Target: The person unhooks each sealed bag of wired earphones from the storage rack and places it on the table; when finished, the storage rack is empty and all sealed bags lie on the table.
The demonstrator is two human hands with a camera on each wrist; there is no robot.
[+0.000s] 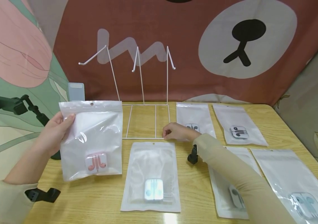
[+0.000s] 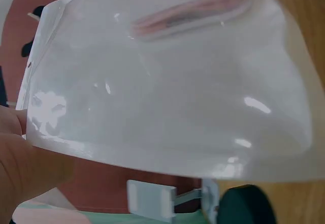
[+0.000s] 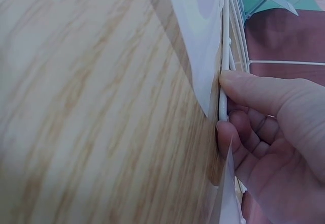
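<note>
My left hand pinches the upper left edge of a white zip bag, raised and upright, with a hang hole at its top. Inside it is a clear case of pink earphones; the left wrist view shows the bag from close by. My right hand holds the front right corner of a white wire display rack, thumb and fingers on the rod. Three upright rods with hooks rise from the rack's back. The raised bag hides the rack's left part.
In front of the rack lies a bag of white earphones. Several more earphone bags lie on the right, among them one with dark earphones and one by the near edge. A black phone stand and a grey-blue phone holder stand at left.
</note>
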